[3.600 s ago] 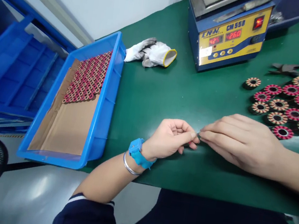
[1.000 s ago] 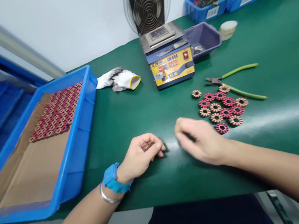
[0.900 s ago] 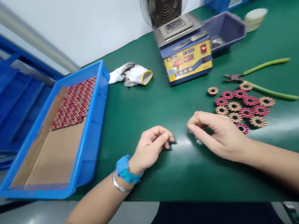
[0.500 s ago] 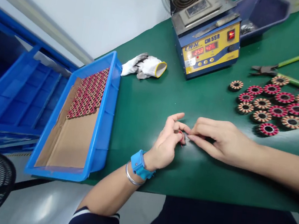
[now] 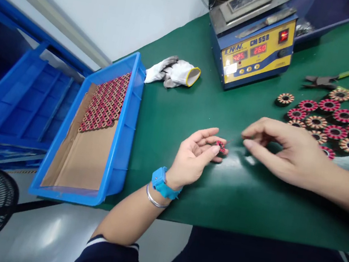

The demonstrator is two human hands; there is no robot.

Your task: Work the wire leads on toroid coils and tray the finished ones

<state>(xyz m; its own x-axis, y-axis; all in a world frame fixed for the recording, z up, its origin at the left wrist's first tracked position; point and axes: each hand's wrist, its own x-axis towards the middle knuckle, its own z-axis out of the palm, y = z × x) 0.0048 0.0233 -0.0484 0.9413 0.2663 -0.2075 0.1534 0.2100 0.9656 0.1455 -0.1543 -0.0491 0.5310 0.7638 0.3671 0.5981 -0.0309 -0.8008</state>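
A small red-wound stator coil (image 5: 220,146) is pinched between the thumb and fingers of my left hand (image 5: 193,155), just above the green table. A thin wire end seems to stick out from it toward the right. My right hand (image 5: 286,152) is apart from the coil, to its right. Its thumb and index fingertips are drawn together, and whatever may be between them is too small to make out. Beyond that hand lies a loose group of red-wound and copper-coloured stator coils (image 5: 335,131), some partly hidden by it.
At the left stands a blue bin (image 5: 122,140) with rows of coils on cardboard. White gloves (image 5: 178,74) lie behind. A solder pot unit (image 5: 258,51) with lit displays stands at the back, beside a purple tray (image 5: 328,22). Green-handled cutters (image 5: 321,81) lie at the right.
My right hand has moved right, away from the left hand. The coil in my left fingers has turned so its red face shows. The whole view has shifted slightly.
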